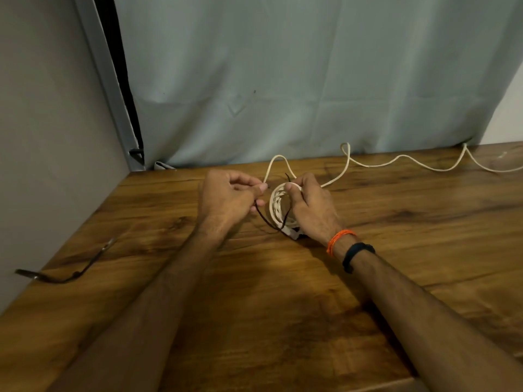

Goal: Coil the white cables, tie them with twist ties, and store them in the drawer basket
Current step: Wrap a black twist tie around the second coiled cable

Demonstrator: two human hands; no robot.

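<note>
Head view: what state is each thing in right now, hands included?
White cable: partly coiled, the rest trailing loose along the back of the table.
Twist tie: dark, threaded through the coil, not yet twisted shut.
Left hand: pinches one end of the twist tie.
Right hand: grips the coil, holding it together.
Spare tie: lying loose at the table's left edge.
Table: wooden, bearing all of it.

Left hand (226, 199) pinching, right hand (310, 206) curled, forearms converging
</note>
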